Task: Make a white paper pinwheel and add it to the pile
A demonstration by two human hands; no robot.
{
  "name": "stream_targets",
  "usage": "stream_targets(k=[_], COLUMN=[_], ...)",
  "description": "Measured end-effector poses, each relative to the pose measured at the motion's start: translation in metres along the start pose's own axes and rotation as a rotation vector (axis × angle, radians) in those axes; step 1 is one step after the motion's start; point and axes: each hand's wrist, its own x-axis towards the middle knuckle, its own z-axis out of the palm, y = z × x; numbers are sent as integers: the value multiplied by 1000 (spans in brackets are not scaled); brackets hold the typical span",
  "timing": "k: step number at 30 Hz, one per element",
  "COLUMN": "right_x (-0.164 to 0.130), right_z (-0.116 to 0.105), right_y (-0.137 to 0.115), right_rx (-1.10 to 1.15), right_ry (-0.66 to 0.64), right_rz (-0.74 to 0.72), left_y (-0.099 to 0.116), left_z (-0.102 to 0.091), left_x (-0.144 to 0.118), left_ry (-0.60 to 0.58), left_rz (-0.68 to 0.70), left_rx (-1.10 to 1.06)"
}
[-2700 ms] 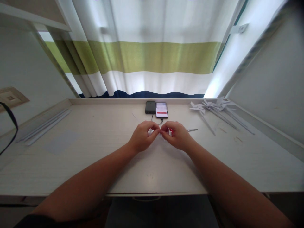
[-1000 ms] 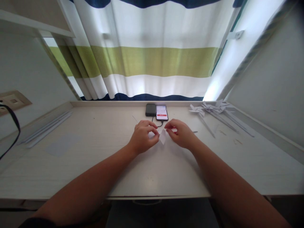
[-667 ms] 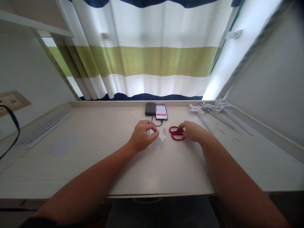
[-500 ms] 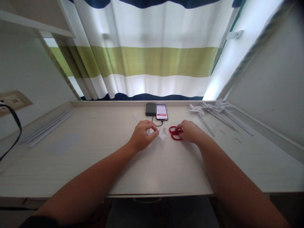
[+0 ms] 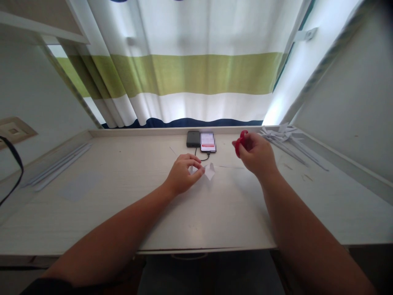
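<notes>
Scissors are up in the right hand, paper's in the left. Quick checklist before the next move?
1. Paper held by left hand: ok, pinched at one edge, resting on the desk.
2. Scissors gripped by right hand: ok, lifted off the desk; only the red handles show.
3. Blades open or shut: cannot tell, hidden behind the hand.
4. Gap between scissors and paper: ok, clearly apart.
5. Phone and its cable away from the paper: ok, they lie just behind it, not touching.
6. Left fingers clear of the paper's free end: ok, it sticks out to the right.
</notes>
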Motion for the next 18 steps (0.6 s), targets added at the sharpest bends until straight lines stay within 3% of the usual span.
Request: stream_targets(k=[4, 7, 14, 18], right_x=[-2, -5, -15, -13], right_z=[0, 3, 7, 4], right_y=[-11, -20, -32, -33], right_rx=[572, 838, 1043, 1103], right_ry=[149, 155, -26, 90], right_rz=[-21, -33, -82, -80], left_y=[0, 1, 1, -3], left_z=[1, 2, 2, 4], left_x=[-1, 0, -1, 0], left_ry=[-15, -22, -114, -112], left_rz=[4, 14, -33, -11], left_rx=[-15, -29, -189, -308])
